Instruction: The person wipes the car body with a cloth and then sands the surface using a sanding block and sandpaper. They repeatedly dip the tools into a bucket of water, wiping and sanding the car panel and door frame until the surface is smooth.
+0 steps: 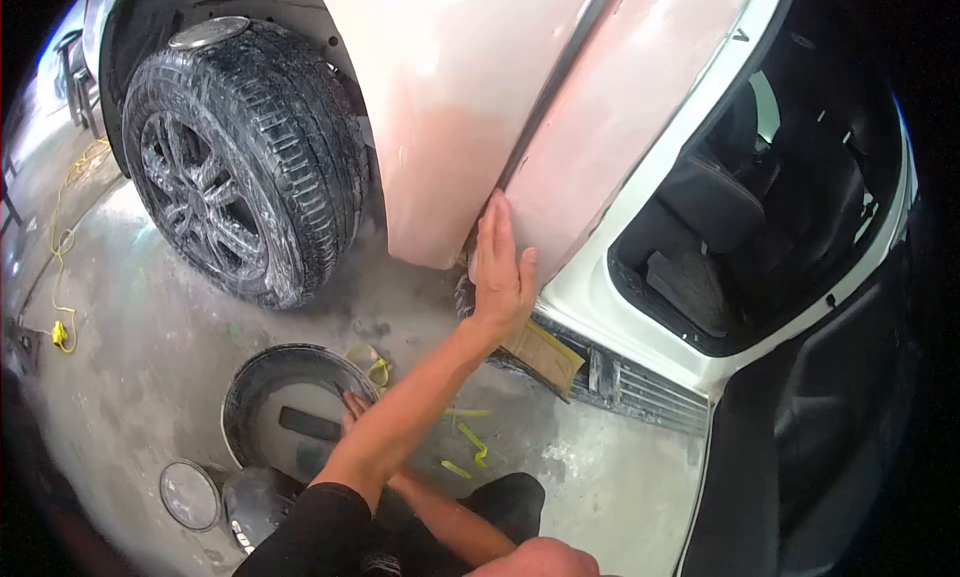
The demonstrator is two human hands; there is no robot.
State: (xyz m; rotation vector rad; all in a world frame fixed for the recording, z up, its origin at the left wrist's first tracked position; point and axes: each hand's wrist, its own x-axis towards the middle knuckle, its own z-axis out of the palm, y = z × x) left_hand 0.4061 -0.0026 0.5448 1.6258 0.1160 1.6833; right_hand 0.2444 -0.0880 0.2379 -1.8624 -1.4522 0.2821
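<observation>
My left hand point(503, 272) lies flat on the lower edge of a pinkish, primed car body panel point(590, 147), beside the dark gap between two panels. Its fingers are straight and it holds nothing. My right hand point(354, 409) reaches beneath my left forearm to the rim of a round black tub point(240, 382). The forearm hides most of that hand, so its grip cannot be made out. A dark, flat rectangular block point(310, 424) lies in the tub's greyish, cloudy contents, close to the right fingertips.
A dusty wheel point(240, 167) carries a round lid point(210, 32) on top. Yellow tape strips point(472, 439) and a tape roll point(372, 362) lie on the floor. A round tin point(190, 495) stands near the tub. Cardboard point(545, 357) rests by the sill; the door opening shows a seat point(710, 202).
</observation>
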